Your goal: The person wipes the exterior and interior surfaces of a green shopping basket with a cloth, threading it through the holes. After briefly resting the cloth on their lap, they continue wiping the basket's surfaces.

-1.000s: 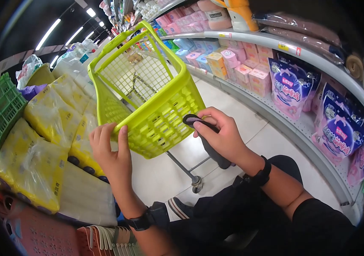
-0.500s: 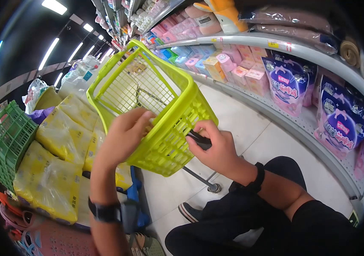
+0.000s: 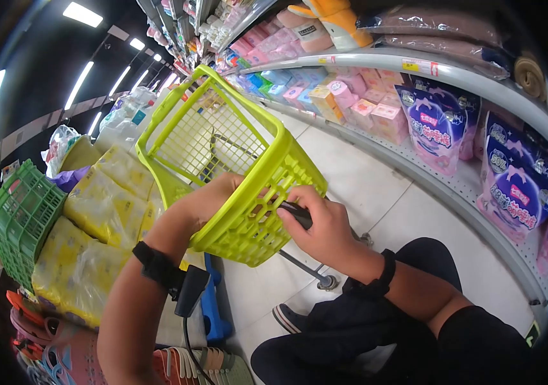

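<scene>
A lime-green plastic basket (image 3: pixel 267 221) sits tilted on a metal cart frame. My left hand (image 3: pixel 222 192) reaches over the near rim into the basket; its fingers are mostly hidden behind the rim and lattice wall. Outside that wall, my right hand (image 3: pixel 319 221) is wrapped round a black handle (image 3: pixel 297 215). Both wrists wear black straps, and a black device (image 3: pixel 192 290) with a cable hangs from the left one.
On the right, curved shelves (image 3: pixel 441 64) hold boxes and purple-blue packs (image 3: pixel 434 125). Yellow packages (image 3: pixel 104 205) and a green crate (image 3: pixel 24 221) are stacked at left. Shoes (image 3: pixel 206 366) stand at the bottom. A cart wheel (image 3: pixel 328 282) rests near my foot.
My left hand has moved down and inward over the rim, from visible fingers to mostly hidden ones. The left forearm has swung left. My right hand stays on the black handle.
</scene>
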Demonstrator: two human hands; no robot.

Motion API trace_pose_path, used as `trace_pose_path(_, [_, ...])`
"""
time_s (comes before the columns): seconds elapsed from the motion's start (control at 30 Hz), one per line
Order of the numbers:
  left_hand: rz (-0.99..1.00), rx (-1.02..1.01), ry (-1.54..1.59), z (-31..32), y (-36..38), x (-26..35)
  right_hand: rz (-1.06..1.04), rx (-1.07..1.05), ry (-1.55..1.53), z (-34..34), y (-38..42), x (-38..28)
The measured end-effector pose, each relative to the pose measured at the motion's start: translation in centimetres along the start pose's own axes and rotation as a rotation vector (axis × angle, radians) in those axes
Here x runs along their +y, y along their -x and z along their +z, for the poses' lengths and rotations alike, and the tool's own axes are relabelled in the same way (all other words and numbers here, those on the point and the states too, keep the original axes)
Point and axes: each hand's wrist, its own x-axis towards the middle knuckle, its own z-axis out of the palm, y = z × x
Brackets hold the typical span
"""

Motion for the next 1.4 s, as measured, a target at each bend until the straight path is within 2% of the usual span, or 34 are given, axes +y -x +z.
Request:
trace_pose_path(0.07, [-0.014, 0.011, -0.024, 0.1, -0.2, -0.3, 0.029, 0.011, -0.022, -0.3, 0.2, 0.0])
trace_pose_path(0.13, [0.137, 0.033, -0.109, 0.0, -0.3, -1.1, 0.028, -0.064, 0.0, -0.8, 0.2, -0.2])
trace_pose_path(0.2, [0.13, 0.05, -0.076, -0.1, -0.4, -1.9, -0.031, -0.105, 0.071, -1.6, 0.1, -0.4])
trace_pose_path(0.27, [0.123, 0.067, -0.045, -0.2, -0.4, -2.1, -0.028, -0.285, 0.141, -2.5, -0.3, -1.4])
trace_pose_path(0.33, [0.224, 0.182, -0.282, -0.1, -0.1, -1.9, 0.027, -0.332, 0.189, -2.9, -0.6, -2.2])
trace_pose_path(0.37, [0.224, 0.183, -0.278, -0.2, -0.2, -2.0, 0.081, -0.378, 0.235, -3.0, -0.6, -2.6])
trace_pose_path(0.43, [0.1, 0.405, -0.639, -0.7, -0.2, -2.2, 0.092, -0.387, 0.245, -3.4, -0.8, -3.4])
trace_pose_path(0.57, [0.084, 0.36, -0.535, 0.0, 0.4, -2.1, 0.037, -0.359, 0.241, -2.6, 0.2, -2.5])
trace_pose_path(0.7, [0.162, 0.137, -0.113, 0.2, 0.6, -2.8, -0.039, -0.445, 0.229, -4.0, -0.7, -2.8])
trace_pose_path(0.77, [0.18, 0.083, -0.004, 0.6, 0.9, -2.6, 0.048, -0.693, 0.257, -5.3, -1.9, -3.0])
trace_pose_path(0.87, [0.202, 0.053, -0.103, 0.7, 1.9, -1.5, 0.09, -0.71, 0.186, -5.8, -2.1, -2.1])
trace_pose_path(0.93, [0.278, 0.134, -0.27, 0.5, 1.7, -1.4, 0.103, -0.682, 0.171, -5.4, -2.3, -2.2])
trace_pose_path(0.97, [0.275, 0.138, -0.271, 0.3, 1.3, -1.9, 0.148, -0.584, 0.112, -5.2, -2.4, -2.3])
trace_pose_path(1.03, [0.213, 0.342, -0.173, -0.1, 0.1, -3.3, 0.164, -0.455, 0.063, -4.6, -2.3, -2.2])
trace_pose_path(1.07, [0.211, 0.342, -0.178, -0.2, -0.2, -3.2, 0.164, -0.452, 0.06, -4.0, -1.9, -2.0])
trace_pose_path(1.13, [0.225, 0.526, -0.441, -0.5, -0.7, -3.2, 0.028, -0.287, 0.077, -3.1, -1.1, -1.6])
trace_pose_path(1.17, [0.225, 0.524, -0.441, -0.4, -0.8, -3.1, 0.019, -0.293, 0.123, -3.2, -1.1, -1.6])
trace_pose_path(1.23, [0.234, 0.432, -0.174, -0.2, -1.0, -2.8, 0.05, -0.312, 0.176, -4.0, -1.5, -1.8])
trace_pose_path(1.4, [0.294, 0.295, -0.15, 0.8, -0.1, -1.5, 0.036, -0.289, 0.322, -5.5, -2.3, -3.2])
